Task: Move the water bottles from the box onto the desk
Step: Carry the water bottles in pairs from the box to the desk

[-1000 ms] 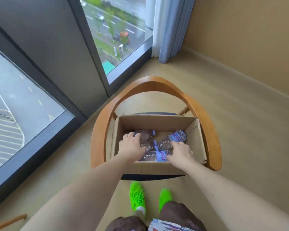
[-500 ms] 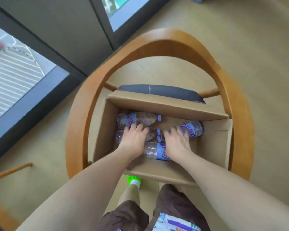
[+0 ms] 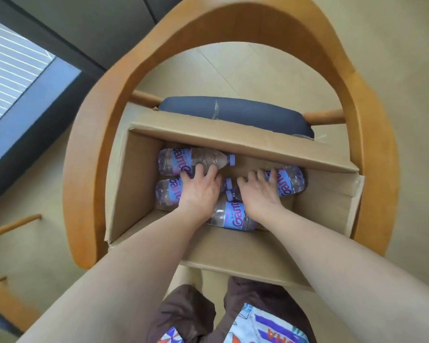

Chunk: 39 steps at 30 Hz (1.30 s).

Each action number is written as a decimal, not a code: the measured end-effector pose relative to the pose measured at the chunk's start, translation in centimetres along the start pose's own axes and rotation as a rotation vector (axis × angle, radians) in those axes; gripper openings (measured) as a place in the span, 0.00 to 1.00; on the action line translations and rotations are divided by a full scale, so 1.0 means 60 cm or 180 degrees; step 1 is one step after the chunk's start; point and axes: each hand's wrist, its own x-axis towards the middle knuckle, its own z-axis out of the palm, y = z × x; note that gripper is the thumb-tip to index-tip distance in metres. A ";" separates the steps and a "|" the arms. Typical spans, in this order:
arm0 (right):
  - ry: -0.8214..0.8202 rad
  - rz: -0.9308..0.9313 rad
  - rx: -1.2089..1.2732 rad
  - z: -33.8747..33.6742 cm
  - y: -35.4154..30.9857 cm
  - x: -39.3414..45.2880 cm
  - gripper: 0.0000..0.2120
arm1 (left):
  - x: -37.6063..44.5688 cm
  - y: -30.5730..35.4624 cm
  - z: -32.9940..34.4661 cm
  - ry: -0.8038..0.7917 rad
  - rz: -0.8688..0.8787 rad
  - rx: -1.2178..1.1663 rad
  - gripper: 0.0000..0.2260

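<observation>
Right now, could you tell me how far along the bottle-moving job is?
Nothing looks done: four water bottles lie in the cardboard box on the chair, and no desk is in view. In hand: the left hand rests on the left bottle, the right hand on the right bottle. Left: lifting all four out, including the far bottle and near bottle.

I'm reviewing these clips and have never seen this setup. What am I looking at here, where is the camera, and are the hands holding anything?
No robot here: a person wears a wide-angle camera on the head, looking down at their own bare arms. A cardboard box sits on a wooden chair. Four water bottles lie inside it. The left hand rests on the left bottle, fingers reaching the far bottle. The right hand curls over the right bottle. The near bottle lies between the wrists. Nothing is lifted yet.
</observation>
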 end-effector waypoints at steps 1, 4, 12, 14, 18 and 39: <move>0.0011 0.0017 0.0032 -0.001 0.001 0.001 0.25 | 0.002 -0.002 0.001 0.0029 -0.0037 -0.0071 0.22; 0.0030 0.0065 0.0074 -0.001 0.003 -0.004 0.27 | -0.007 -0.011 0.008 0.0068 -0.0017 -0.0242 0.27; 0.0316 0.0116 0.0405 -0.021 0.002 -0.040 0.17 | -0.034 -0.036 -0.025 -0.0134 -0.0226 -0.0711 0.26; 0.0393 0.0132 0.0702 -0.035 0.000 -0.052 0.16 | -0.047 -0.050 -0.038 -0.0150 -0.0291 -0.0980 0.26; 0.0479 0.0167 0.1371 -0.076 -0.007 -0.081 0.15 | -0.085 -0.074 -0.074 0.0132 -0.0385 -0.1445 0.24; 0.1644 -0.1137 0.1559 -0.432 -0.320 -0.369 0.17 | -0.575 -0.278 -0.256 0.2676 -0.1993 -0.3658 0.28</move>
